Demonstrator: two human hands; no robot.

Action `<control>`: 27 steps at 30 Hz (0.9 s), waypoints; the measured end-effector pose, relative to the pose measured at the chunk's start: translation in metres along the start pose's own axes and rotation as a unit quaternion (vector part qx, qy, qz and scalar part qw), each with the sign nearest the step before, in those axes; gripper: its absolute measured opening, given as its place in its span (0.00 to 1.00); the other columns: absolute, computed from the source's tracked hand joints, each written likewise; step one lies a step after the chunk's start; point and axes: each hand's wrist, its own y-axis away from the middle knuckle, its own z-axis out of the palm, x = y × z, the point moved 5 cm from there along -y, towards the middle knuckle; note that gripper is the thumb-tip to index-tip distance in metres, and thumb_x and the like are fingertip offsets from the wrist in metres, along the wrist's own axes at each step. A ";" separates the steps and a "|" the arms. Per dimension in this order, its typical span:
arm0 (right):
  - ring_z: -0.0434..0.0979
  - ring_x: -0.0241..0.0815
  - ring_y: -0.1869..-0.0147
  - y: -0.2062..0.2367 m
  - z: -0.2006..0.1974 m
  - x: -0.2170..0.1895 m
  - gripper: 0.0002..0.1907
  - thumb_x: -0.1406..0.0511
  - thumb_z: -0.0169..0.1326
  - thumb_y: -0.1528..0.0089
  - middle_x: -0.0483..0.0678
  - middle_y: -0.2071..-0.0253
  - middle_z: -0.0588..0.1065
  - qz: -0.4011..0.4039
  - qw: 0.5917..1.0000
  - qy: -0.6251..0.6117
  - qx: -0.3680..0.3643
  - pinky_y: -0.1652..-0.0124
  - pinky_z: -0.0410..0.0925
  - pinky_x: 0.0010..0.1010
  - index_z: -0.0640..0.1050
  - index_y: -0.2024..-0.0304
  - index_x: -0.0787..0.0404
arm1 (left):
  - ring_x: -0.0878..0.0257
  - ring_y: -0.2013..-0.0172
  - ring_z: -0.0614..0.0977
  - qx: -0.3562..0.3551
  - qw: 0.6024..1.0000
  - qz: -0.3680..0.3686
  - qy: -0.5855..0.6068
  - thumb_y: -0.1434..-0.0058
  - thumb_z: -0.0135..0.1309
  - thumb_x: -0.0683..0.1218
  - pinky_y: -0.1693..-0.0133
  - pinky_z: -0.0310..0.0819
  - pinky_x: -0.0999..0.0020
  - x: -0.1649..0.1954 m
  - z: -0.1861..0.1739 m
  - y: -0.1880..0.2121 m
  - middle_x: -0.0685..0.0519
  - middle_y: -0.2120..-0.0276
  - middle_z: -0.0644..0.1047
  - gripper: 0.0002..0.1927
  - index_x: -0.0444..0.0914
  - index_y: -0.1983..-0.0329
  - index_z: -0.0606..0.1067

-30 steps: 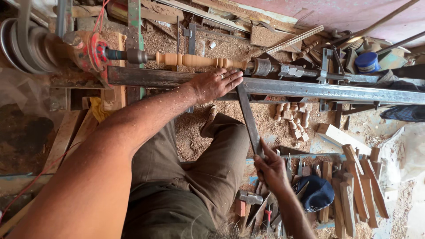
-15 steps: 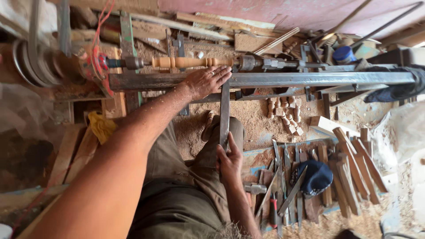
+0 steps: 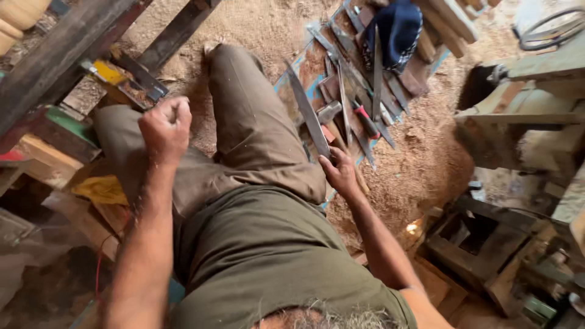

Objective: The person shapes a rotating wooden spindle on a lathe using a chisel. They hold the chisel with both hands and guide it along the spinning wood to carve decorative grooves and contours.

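Chisel blade [image 3: 308, 113]: long, flat, grey steel, gripped at its near end by your right hand [image 3: 340, 173], fingers wrapped around the lower shaft beside your right thigh. It runs up and away from you, tip pointing toward the pile of tools [image 3: 356, 103] lying on the sawdust floor [image 3: 420, 158]. Your left hand [image 3: 164, 128] is well apart from it, across your lap, clenched in a fist above your left knee; I cannot tell if anything is inside the fist.

Risks, as judgement: the blade passes just beside your trouser leg [image 3: 250, 116], so a careless swing could nick the cloth or your leg. You hold bare steel, not a handle, as far as the view shows; if the edge sits in the palm, a slip could cut it. The tip hovers near other loose blades and a red-handled tool [image 3: 364, 116]; dragging it through them could knock them about or dull the edge. Sawdust underfoot is loose, so footing could shift.

Further out: a dark blue cap [image 3: 397, 27] rests at the top of the tool pile, wooden beams [image 3: 67, 45] cross the upper left, a yellow rag [image 3: 103, 189] lies left of your thigh, and rough wooden frames [image 3: 518, 122] stand to the right.
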 end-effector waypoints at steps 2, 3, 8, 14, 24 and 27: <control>0.71 0.41 0.63 0.003 0.011 0.012 0.16 0.67 0.58 0.32 0.51 0.64 0.75 -0.007 1.000 -0.009 0.007 0.62 0.65 0.34 0.78 0.44 0.66 | 0.67 0.70 0.80 0.050 0.996 0.072 0.009 0.30 0.59 0.45 0.67 0.77 0.71 0.011 -0.007 -0.006 0.50 0.71 0.81 0.08 0.35 0.56 0.83; 0.75 0.37 0.59 0.002 0.016 0.010 0.15 0.67 0.58 0.34 0.48 0.61 0.77 -0.064 0.998 -0.008 0.009 0.59 0.70 0.31 0.77 0.46 0.67 | 0.66 0.71 0.80 0.052 0.997 0.063 -0.002 0.30 0.60 0.45 0.68 0.77 0.71 0.012 -0.009 -0.004 0.50 0.71 0.81 0.09 0.35 0.55 0.83; 0.77 0.39 0.60 0.001 0.024 0.010 0.11 0.63 0.56 0.32 0.52 0.64 0.79 -0.127 0.991 -0.026 0.031 0.59 0.72 0.34 0.78 0.55 0.66 | 0.65 0.73 0.77 -0.002 0.998 0.042 -0.054 0.34 0.61 0.45 0.69 0.76 0.71 0.008 0.010 0.000 0.50 0.73 0.79 0.11 0.36 0.52 0.83; 0.77 0.58 0.65 -0.007 0.003 -0.002 0.19 0.55 0.55 0.30 0.61 0.70 0.76 -0.042 0.962 0.268 0.022 0.63 0.70 0.48 0.75 0.65 0.65 | 0.70 0.72 0.79 0.009 0.999 -0.017 0.045 0.32 0.58 0.41 0.66 0.74 0.75 -0.004 0.006 -0.006 0.55 0.72 0.80 0.11 0.31 0.50 0.81; 0.81 0.47 0.70 -0.030 -0.070 0.010 0.14 0.55 0.56 0.33 0.51 0.70 0.81 0.011 0.934 0.327 0.141 0.65 0.75 0.44 0.84 0.60 0.57 | 0.66 0.72 0.81 0.057 0.975 -0.043 0.213 0.31 0.50 0.34 0.68 0.78 0.76 -0.017 -0.001 -0.018 0.48 0.66 0.81 0.10 0.25 0.51 0.79; 0.81 0.53 0.67 -0.030 -0.091 0.020 0.11 0.59 0.58 0.35 0.53 0.69 0.80 -0.021 0.921 0.338 0.192 0.64 0.74 0.46 0.85 0.61 0.58 | 0.66 0.75 0.81 0.067 0.974 -0.076 0.204 0.34 0.48 0.34 0.70 0.78 0.75 -0.021 0.001 -0.018 0.49 0.69 0.81 0.12 0.26 0.51 0.79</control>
